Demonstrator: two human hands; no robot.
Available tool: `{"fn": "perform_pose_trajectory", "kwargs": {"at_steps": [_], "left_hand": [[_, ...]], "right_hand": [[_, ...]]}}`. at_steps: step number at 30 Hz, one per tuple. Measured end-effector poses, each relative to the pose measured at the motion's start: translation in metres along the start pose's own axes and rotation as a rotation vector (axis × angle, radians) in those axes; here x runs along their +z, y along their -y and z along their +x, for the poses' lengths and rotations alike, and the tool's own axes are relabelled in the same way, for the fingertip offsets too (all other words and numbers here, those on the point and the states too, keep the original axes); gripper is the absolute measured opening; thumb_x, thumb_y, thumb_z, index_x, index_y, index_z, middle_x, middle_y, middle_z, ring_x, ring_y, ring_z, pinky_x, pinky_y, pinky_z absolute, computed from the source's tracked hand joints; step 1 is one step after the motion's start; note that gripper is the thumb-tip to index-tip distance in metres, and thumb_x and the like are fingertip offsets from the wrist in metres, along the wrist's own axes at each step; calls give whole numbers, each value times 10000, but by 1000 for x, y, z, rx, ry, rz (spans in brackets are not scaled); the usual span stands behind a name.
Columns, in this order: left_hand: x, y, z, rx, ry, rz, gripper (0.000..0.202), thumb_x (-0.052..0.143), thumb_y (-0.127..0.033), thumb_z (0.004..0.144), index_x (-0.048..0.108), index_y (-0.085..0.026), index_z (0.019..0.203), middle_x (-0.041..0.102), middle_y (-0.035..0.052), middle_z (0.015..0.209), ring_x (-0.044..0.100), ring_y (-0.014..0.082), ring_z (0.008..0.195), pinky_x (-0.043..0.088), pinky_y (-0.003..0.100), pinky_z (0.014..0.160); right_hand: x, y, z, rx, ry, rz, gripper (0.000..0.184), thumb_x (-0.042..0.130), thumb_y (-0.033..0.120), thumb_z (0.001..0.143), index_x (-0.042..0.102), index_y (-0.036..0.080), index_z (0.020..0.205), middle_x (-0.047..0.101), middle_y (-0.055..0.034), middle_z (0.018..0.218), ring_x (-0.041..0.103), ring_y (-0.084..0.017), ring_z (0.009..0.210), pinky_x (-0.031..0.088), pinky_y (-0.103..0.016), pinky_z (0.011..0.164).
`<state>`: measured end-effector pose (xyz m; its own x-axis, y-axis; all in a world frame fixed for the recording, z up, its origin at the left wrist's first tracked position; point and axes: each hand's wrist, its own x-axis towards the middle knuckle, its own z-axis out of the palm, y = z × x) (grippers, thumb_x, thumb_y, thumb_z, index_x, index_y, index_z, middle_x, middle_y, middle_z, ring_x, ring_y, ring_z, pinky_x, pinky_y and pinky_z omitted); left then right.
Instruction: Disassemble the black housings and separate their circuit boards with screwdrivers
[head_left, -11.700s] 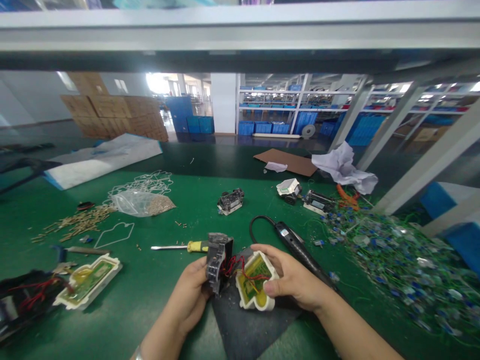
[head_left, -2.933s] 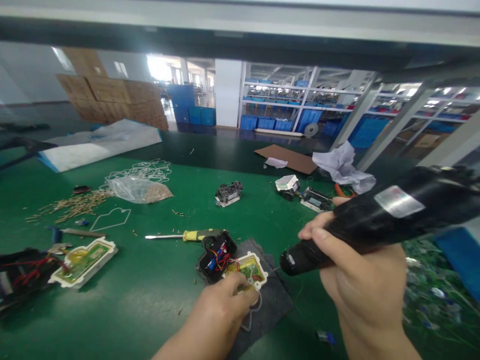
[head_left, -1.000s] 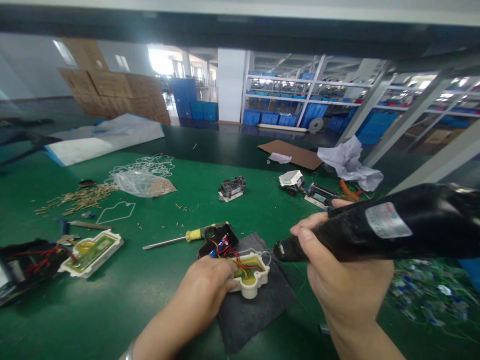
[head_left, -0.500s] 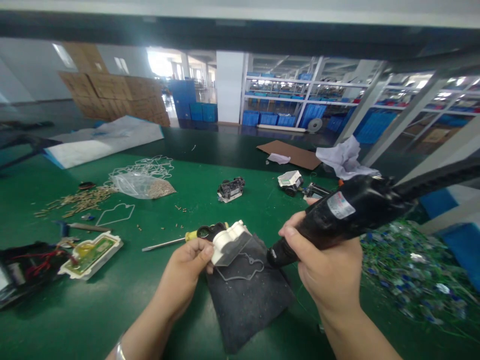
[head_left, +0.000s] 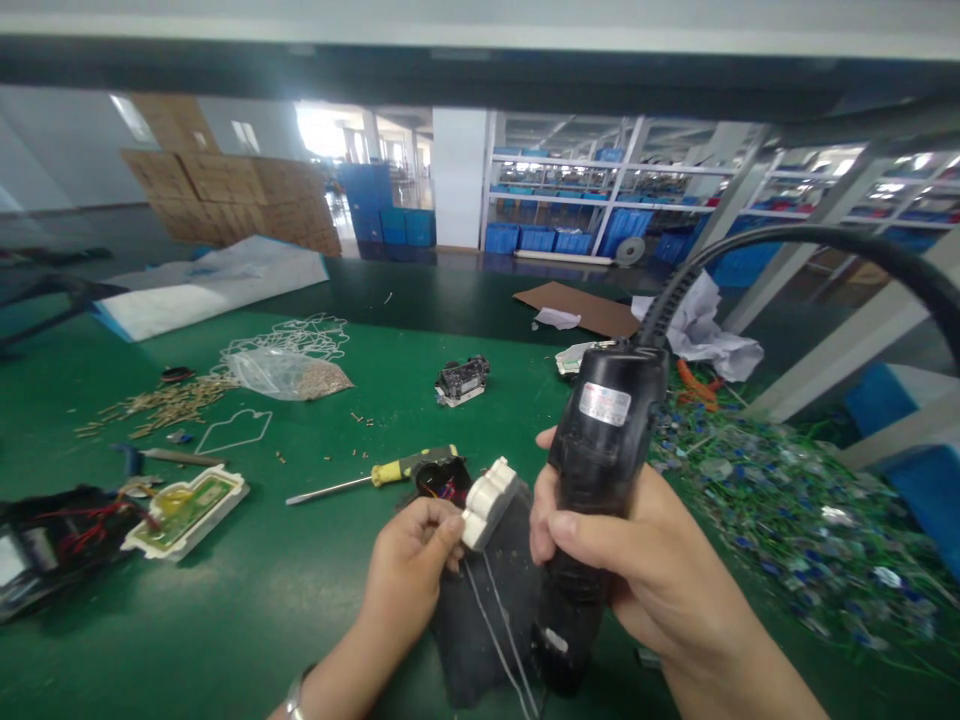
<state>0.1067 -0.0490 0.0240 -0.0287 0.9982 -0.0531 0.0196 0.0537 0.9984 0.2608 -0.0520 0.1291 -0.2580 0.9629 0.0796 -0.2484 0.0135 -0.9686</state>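
With the left hand (head_left: 416, 540) pinching the white cover (head_left: 487, 490) above the dark mat (head_left: 480, 610) and the right hand (head_left: 637, 560) clamped round the upright electric screwdriver (head_left: 592, 500), best keep both steady and the tip square.

A white label with a red band sat on the black power tool (head_left: 600, 470), just above the right hand's (head_left: 645, 570) grip. Its print was too small to read.
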Motion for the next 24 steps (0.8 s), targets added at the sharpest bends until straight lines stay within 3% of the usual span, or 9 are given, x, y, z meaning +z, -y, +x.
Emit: {"fn": "perform_pose_trajectory", "kwargs": {"at_steps": [4,8,12,16,18,21,24], "left_hand": [[3,-2,-9,158,175,216,161,517,-261,747,546,-150,634,606,49,782,549,147,714,415,246,647],[-11,-17,-12,162,439,358,127,566,-258,763,615,-151,812,608,25,772,535,134,693,416,228,635],[-16,-30,-14,279,749,463,449,777,-258,602,616,-226,1020,619,5,1019,537,164,943,390,240,854],[-8,-27,-20,368,816,667,102,603,-148,771,654,-210,835,624,-11,904,553,112,823,385,174,726],[-9,-25,-22,364,808,739,144,535,-165,818,639,-188,721,624,-17,786,544,97,736,361,171,659],[-20,-29,-19,246,774,858,170,552,-229,803,616,-179,654,584,-38,632,488,87,602,309,186,565],[-35,-37,-16,105,874,895,177,580,-178,740,572,-164,564,430,-70,495,347,60,467,209,198,460]], "right_hand": [[0,-1,-2,-8,26,102,378,605,170,650,473,179,1004,552,15,626,514,-128,538,420,-243,514],[-5,0,-5,-51,7,83,370,626,176,661,489,186,1005,553,8,644,523,-137,552,434,-249,509],[-8,3,-8,-92,-9,109,376,640,176,685,492,214,1029,553,10,669,523,-130,575,443,-252,535],[-10,10,-12,-144,3,128,330,610,186,716,506,245,1023,546,11,677,524,-133,578,437,-258,532],[-12,16,-14,-179,-29,113,322,606,197,715,512,247,1019,547,6,677,526,-141,575,441,-268,526],[-14,24,-13,-293,-169,71,312,617,179,687,526,226,982,549,5,662,521,-138,570,453,-269,533],[-18,22,-5,-416,-370,29,326,631,133,643,528,206,944,558,13,645,527,-137,571,467,-286,576]]}}
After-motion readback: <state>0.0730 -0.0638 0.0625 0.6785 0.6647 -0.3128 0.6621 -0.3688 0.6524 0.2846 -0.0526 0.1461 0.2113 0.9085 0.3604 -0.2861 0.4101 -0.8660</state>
